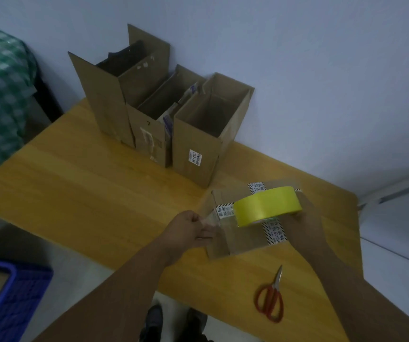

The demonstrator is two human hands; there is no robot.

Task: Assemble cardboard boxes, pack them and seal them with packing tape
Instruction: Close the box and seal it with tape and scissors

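Wooden tabletop (87, 183): a wide stretch of wood lies left of the left fingers. Its near edge passes under both forearms and its far edge meets the wall.

Three open boxes (198, 149) stand beyond the fingers, against the wall. What is inside the two on the left is dark and hard to make out.

One low taped box (245, 243) lies beneath both hands.

One blue crate (18, 299), cut off at the lower left corner, sits well left of the fingers, off the tabletop.

One yellow tape roll (267, 206) is gripped over the low box by the right hand (305, 218), whose fingers are mostly hidden behind it.

One pair of scissors (270, 299) lies nearer than the right fingers, by the tabletop's edge.

One clear strip (210, 217) runs from the roll to the left hand (188, 229), whose fingers pinch its end.
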